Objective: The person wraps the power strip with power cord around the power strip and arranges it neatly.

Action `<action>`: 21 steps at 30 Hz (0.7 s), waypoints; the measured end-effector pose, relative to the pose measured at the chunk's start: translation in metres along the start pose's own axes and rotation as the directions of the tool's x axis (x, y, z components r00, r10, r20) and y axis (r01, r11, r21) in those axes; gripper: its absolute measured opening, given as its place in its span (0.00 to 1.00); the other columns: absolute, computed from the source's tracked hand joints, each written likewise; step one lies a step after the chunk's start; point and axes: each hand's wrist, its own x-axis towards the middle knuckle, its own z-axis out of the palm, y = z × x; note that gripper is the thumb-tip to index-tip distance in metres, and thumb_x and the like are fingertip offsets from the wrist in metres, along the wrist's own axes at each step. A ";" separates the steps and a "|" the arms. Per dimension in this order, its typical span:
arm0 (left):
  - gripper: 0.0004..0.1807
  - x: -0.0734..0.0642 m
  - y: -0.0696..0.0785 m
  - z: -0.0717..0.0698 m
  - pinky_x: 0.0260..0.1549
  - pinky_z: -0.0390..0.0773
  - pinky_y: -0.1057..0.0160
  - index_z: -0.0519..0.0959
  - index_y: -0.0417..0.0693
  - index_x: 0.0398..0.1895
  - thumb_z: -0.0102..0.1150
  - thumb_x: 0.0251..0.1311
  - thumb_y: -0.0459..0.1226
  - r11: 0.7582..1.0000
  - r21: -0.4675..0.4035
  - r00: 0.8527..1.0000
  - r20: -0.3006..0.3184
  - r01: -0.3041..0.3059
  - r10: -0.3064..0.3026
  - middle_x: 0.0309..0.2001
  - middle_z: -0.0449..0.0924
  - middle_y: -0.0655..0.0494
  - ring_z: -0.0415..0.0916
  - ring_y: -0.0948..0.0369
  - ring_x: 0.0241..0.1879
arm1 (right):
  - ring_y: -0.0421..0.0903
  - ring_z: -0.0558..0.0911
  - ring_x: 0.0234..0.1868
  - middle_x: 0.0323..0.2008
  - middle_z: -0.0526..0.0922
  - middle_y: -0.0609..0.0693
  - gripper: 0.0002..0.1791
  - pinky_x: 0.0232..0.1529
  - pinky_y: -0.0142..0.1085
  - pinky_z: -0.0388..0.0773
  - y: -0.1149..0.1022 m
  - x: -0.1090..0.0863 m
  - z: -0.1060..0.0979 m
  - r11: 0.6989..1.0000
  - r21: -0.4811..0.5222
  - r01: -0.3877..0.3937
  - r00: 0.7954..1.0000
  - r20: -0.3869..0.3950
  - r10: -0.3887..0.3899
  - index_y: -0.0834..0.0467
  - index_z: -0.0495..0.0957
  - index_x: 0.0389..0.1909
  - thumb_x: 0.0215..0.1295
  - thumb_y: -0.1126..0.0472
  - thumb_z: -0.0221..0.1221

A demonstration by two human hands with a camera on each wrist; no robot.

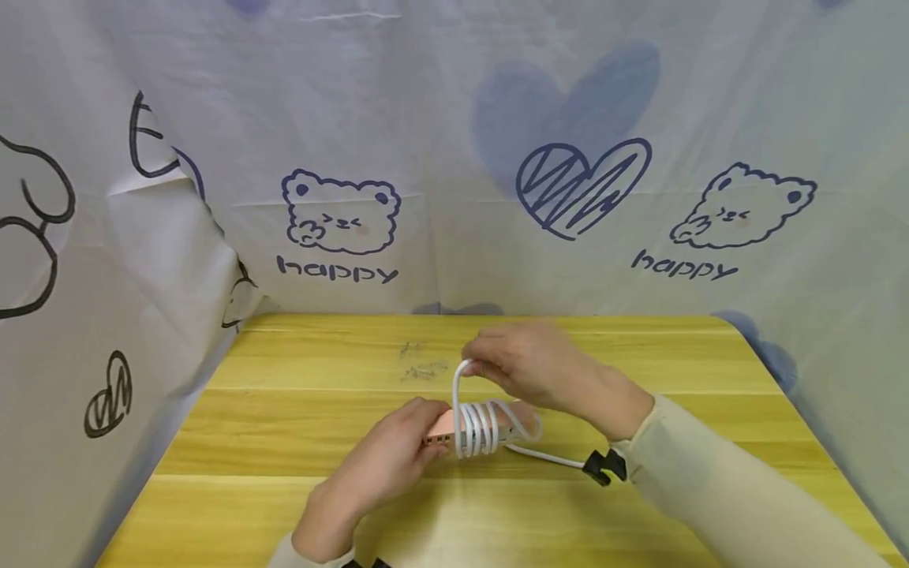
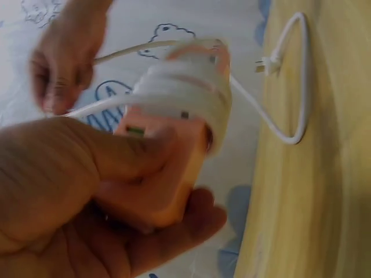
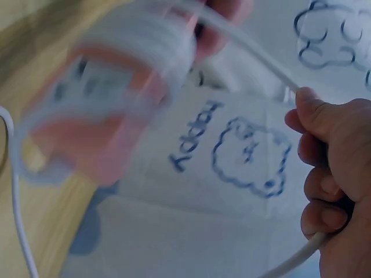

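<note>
Head view: your left grip [image 1: 393, 443] clasps pink power strip [image 1: 441, 424] over counter [image 1: 284, 430]; right grip [image 1: 540, 367] pinches white cord [image 1: 456, 398] coiled round it — keep pull even, lay each turn snug beside its neighbour.

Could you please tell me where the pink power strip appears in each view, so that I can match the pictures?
Head: the pink power strip is below the middle, one end in the left hand.
Left wrist: the pink power strip is near the middle.
Right wrist: the pink power strip is at upper left, blurred.
Shared landmark: the white cord wound around it.
</note>
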 end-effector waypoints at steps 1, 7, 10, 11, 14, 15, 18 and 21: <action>0.21 -0.001 0.000 -0.002 0.51 0.84 0.56 0.79 0.46 0.63 0.69 0.68 0.36 1.000 -0.018 1.000 0.022 -0.012 0.013 0.53 0.83 0.57 0.80 0.63 0.50 | 0.38 0.82 0.29 0.33 0.86 0.43 0.07 0.32 0.32 0.81 0.005 -0.001 0.002 0.999 0.013 -0.036 0.999 0.000 0.036 0.54 0.86 0.38 0.70 0.55 0.69; 0.22 -0.003 0.001 -0.012 0.49 0.81 0.61 0.78 0.59 0.66 0.66 0.72 0.42 0.975 -0.218 0.992 0.109 -0.036 0.061 0.58 0.81 0.66 0.79 0.65 0.48 | 0.35 0.68 0.23 0.23 0.78 0.39 0.11 0.25 0.31 0.69 0.023 -0.009 0.010 0.956 0.087 -0.279 0.960 -0.008 0.280 0.49 0.82 0.29 0.65 0.50 0.71; 0.22 -0.004 0.003 -0.016 0.47 0.80 0.63 0.77 0.66 0.67 0.66 0.72 0.45 0.945 -0.326 0.988 0.128 -0.037 0.083 0.56 0.81 0.70 0.79 0.64 0.45 | 0.34 0.66 0.22 0.20 0.74 0.39 0.14 0.24 0.31 0.66 0.024 -0.012 0.015 0.941 0.123 -0.316 0.947 -0.026 0.322 0.49 0.79 0.25 0.64 0.49 0.72; 0.22 -0.005 0.003 -0.017 0.45 0.80 0.63 0.76 0.66 0.67 0.66 0.72 0.46 0.932 -0.360 0.987 0.131 -0.036 0.088 0.54 0.81 0.69 0.78 0.64 0.44 | 0.34 0.65 0.21 0.19 0.72 0.39 0.16 0.24 0.31 0.65 0.024 -0.012 0.017 0.935 0.135 -0.327 0.942 -0.028 0.333 0.49 0.78 0.24 0.64 0.49 0.72; 0.22 -0.006 0.004 -0.018 0.42 0.81 0.63 0.76 0.65 0.68 0.65 0.72 0.46 0.900 -0.435 0.987 0.123 -0.039 0.102 0.49 0.82 0.65 0.78 0.64 0.40 | 0.35 0.63 0.20 0.17 0.67 0.39 0.20 0.23 0.31 0.62 0.021 -0.014 0.023 0.904 0.166 -0.395 0.916 -0.005 0.401 0.48 0.72 0.21 0.65 0.48 0.71; 0.23 -0.006 0.004 -0.019 0.41 0.81 0.62 0.75 0.63 0.68 0.65 0.73 0.45 0.888 -0.457 0.987 0.120 -0.038 0.104 0.48 0.82 0.63 0.78 0.63 0.40 | 0.35 0.63 0.19 0.16 0.66 0.39 0.21 0.23 0.31 0.62 0.020 -0.015 0.024 0.887 0.177 -0.426 0.902 0.010 0.431 0.48 0.72 0.20 0.66 0.48 0.71; 0.24 -0.006 0.005 -0.019 0.38 0.83 0.62 0.74 0.58 0.69 0.65 0.73 0.43 0.846 -0.532 0.988 0.115 -0.023 0.099 0.47 0.82 0.56 0.80 0.61 0.39 | 0.35 0.63 0.18 0.15 0.65 0.38 0.22 0.23 0.31 0.61 0.015 -0.017 0.030 0.824 0.214 -0.525 0.850 0.074 0.522 0.48 0.72 0.19 0.70 0.46 0.68; 0.24 -0.005 0.006 -0.019 0.39 0.86 0.60 0.73 0.52 0.69 0.63 0.74 0.40 0.781 -0.625 0.989 0.124 0.013 0.084 0.49 0.82 0.49 0.84 0.58 0.40 | 0.37 0.64 0.16 0.14 0.66 0.39 0.22 0.21 0.31 0.62 0.008 -0.020 0.036 0.760 0.297 -0.578 0.811 0.107 0.576 0.48 0.74 0.19 0.73 0.46 0.65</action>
